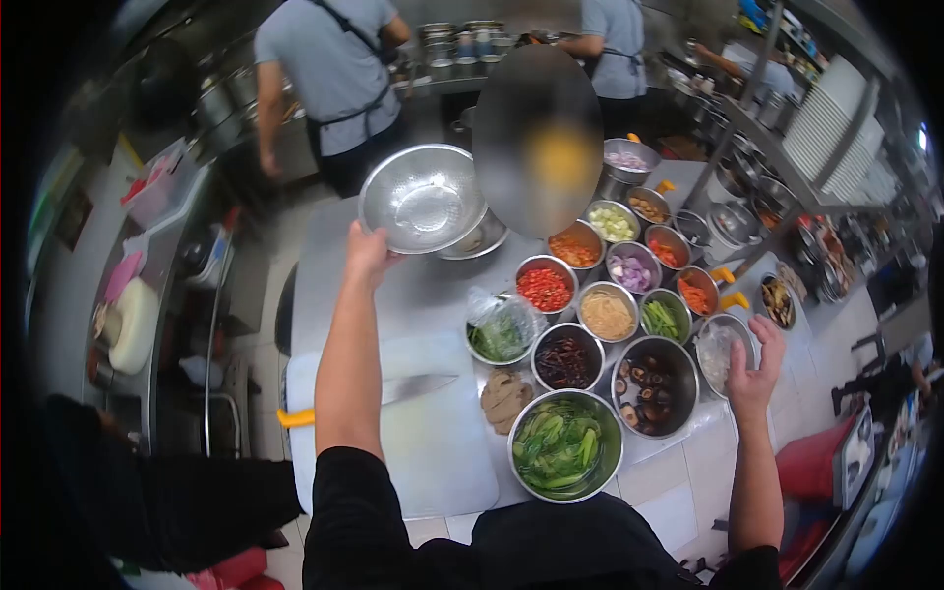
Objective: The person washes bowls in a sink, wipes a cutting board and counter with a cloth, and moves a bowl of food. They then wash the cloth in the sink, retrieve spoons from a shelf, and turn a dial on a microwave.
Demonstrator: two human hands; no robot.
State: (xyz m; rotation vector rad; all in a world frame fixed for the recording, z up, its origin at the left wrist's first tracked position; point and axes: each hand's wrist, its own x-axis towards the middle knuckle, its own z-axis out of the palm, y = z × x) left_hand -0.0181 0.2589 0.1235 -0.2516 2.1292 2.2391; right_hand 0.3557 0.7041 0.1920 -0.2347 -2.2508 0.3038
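Note:
My left hand grips the near rim of a large perforated metal bowl, tilted above the back of the metal table. Another metal bowl shows partly beneath it. My right hand is raised with its fingers apart, beside a metal bowl of whitish food on the right. Between my arms stand bowls of red chopped peppers, dried chillies, mushrooms and leafy greens in liquid. A knife with a yellow handle lies on the white cutting board, partly behind my left forearm.
A dark, blurred oval blocks part of the view at top centre. Two people in grey shirts stand beyond the table. A shelf with stacked white plates rises at the right. Another person's dark clothing is at lower left.

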